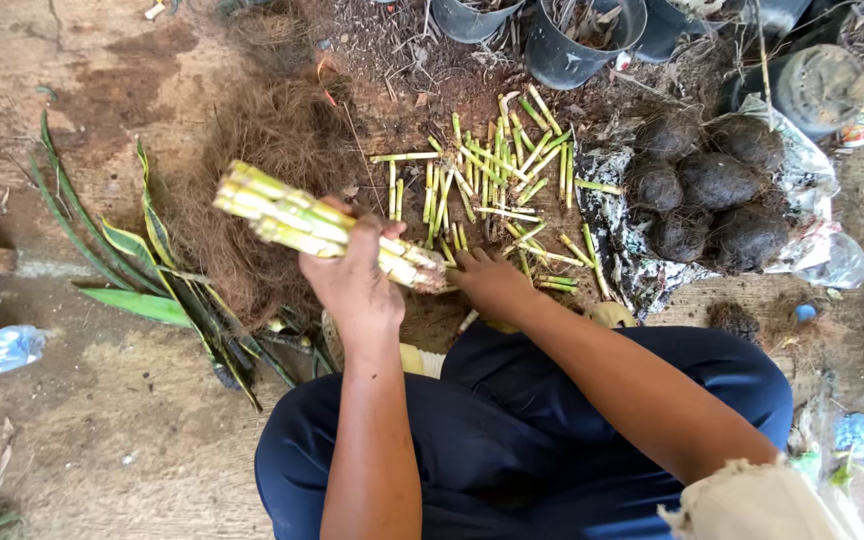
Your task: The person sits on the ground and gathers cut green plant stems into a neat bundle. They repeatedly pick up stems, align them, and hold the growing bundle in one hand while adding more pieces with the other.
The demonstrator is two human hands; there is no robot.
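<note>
Stem cuttings (327,225), pale green and yellow, sit in a tight bundle in the left hand (357,280). The bundle lies nearly flat and points up and to the left, out over the brown fibre pile (272,150). The left hand is closed all the way round the lower part of the bundle, thumb on top. The left arm comes straight up from the lap, past the dark blue trousers (512,440).

To do this well, I think the grip should stay firm, so no stick slips out. The cut ends near the right hand look almost even, and it would help to keep them that way. Each new stick should go in along the same line as the others.

The right hand (492,285) is low on the ground, just beside the cut end of the bundle. Its fingers point up toward the loose sticks. I cannot tell if it has pinched one, because the fingertips are partly hidden. The right arm bends in from the right side, with a pale sleeve near the elbow.

A bit farther out, the loose cuttings (497,190) are spread on the dirt. To their right, dark round soil balls (712,195) rest on crinkled plastic. Long striped leaves (152,260) lie at the left. At the far edge stand dark plastic pots (577,35).
</note>
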